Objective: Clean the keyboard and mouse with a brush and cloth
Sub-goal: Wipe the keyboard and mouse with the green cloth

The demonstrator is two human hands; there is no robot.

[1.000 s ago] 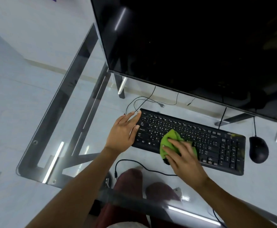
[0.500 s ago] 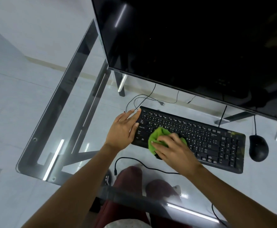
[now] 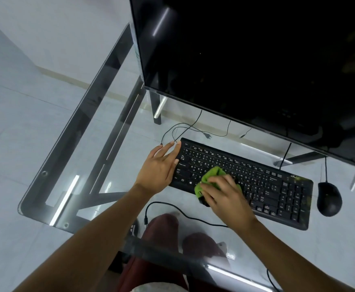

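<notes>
A black keyboard (image 3: pixel 263 182) lies on the glass desk (image 3: pixel 88 144), slanting down to the right. My right hand (image 3: pixel 225 194) presses a bunched green cloth (image 3: pixel 211 175) onto the keys of its left half. My left hand (image 3: pixel 161 165) rests flat against the keyboard's left end, fingers apart, with the fingertips at its top left corner. A black mouse (image 3: pixel 329 198) sits on the glass to the right of the keyboard, apart from both hands. No brush is in view.
A large dark monitor (image 3: pixel 256 60) fills the upper right, its lower edge hanging over the keyboard's far side. Thin black cables (image 3: pixel 185 129) loop behind the keyboard and another cable (image 3: pixel 172 206) curves in front. My knees show through the glass.
My right hand slid the green cloth leftward along the keyboard, from its middle to its left half. My left hand stayed at the keyboard's left end.
</notes>
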